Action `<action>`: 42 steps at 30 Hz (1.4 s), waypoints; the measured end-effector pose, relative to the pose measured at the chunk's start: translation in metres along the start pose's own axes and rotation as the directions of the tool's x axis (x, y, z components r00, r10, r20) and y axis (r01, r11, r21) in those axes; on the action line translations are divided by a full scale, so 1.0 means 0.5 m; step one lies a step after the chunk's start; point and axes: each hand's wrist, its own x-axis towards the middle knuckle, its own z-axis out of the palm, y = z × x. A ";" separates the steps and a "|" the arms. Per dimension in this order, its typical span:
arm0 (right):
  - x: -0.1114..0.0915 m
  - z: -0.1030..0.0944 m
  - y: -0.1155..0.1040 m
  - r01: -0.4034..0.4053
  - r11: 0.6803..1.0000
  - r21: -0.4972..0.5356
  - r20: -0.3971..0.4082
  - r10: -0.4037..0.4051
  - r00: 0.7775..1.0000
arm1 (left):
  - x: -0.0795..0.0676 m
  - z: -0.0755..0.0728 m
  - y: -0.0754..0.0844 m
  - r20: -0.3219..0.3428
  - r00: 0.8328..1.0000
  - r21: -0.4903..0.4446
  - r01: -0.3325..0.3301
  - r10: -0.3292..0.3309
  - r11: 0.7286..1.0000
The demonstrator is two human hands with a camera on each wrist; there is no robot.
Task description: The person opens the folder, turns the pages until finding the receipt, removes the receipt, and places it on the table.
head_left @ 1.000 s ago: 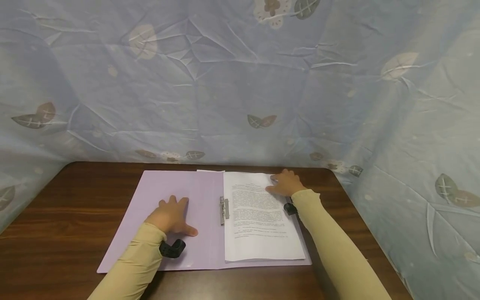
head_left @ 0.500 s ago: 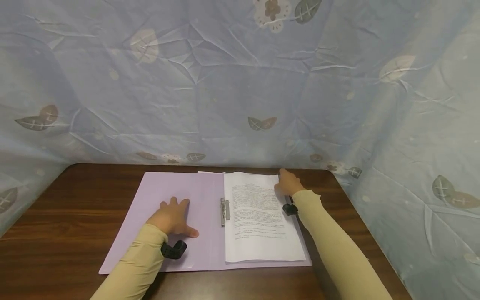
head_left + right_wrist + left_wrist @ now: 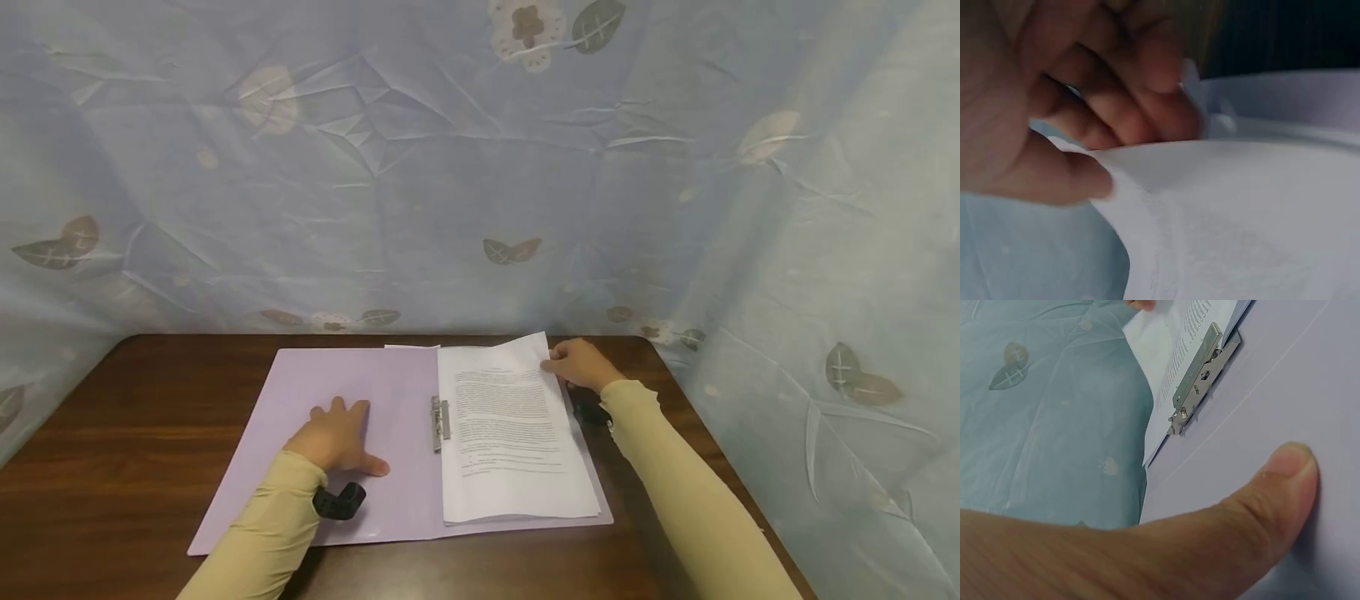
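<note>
A lilac folder (image 3: pixel 397 500) lies spread flat, with a metal clip (image 3: pixel 440 423) near its spine gripping the left edge of a stack of printed paper (image 3: pixel 506 492). My left hand (image 3: pixel 339 437) rests with fingers spread on the bare left cover; in the left wrist view its thumb (image 3: pixel 1288 469) lies along the lilac surface. At the far right corner of the stack, my right hand (image 3: pixel 583 363) pinches the paper, and that corner is lifted. The right wrist view shows the thumb on one face of the sheet (image 3: pixel 1260 200) and curled fingers behind its edge.
The folder lies on a dark brown wooden table (image 3: pixel 97 450). A white paper edge (image 3: pixel 411 347) sticks out behind the folder's far edge. A pale blue patterned curtain (image 3: pixel 420 208) hangs behind the table and along its right side.
My right hand has closed on the far right corner of the paper and raised it, after lying spread over the page. My left hand has stayed in place on the cover.
</note>
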 end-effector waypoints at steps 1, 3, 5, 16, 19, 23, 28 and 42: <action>-0.005 -0.001 0.003 0.005 1.000 0.001 0.024 -0.005 1.000 | 0.000 0.000 -0.001 0.000 1.000 0.002 -0.002 0.002 1.000; -0.016 0.000 0.009 0.000 1.000 0.022 0.050 -0.001 0.999 | -0.001 0.000 -0.001 0.001 1.000 0.005 -0.003 0.003 1.000; -0.029 0.002 0.015 -0.011 0.997 0.073 0.070 0.006 0.998 | -0.002 0.000 -0.001 0.002 1.000 0.005 -0.001 0.001 1.000; -0.117 0.017 0.042 -0.045 0.950 0.308 0.152 -0.003 0.988 | -0.004 0.003 0.001 -0.013 1.000 0.018 -0.013 0.014 1.000; -0.134 0.024 0.044 -0.037 0.944 0.328 0.148 -0.013 0.989 | -0.003 0.007 -0.002 -0.012 1.000 0.022 -0.014 0.015 1.000; -0.152 0.030 0.041 -0.025 0.937 0.350 0.115 -0.017 0.993 | -0.002 0.008 -0.004 -0.013 1.000 0.027 -0.023 0.023 0.999; -0.168 0.034 0.039 -0.021 0.932 0.362 0.107 -0.020 0.994 | -0.004 0.009 -0.005 -0.017 0.999 0.027 -0.038 0.038 0.999; -0.183 0.026 0.039 0.015 0.890 0.455 -0.054 0.011 0.998 | -0.003 0.011 -0.006 -0.018 1.000 0.014 -0.018 0.018 1.000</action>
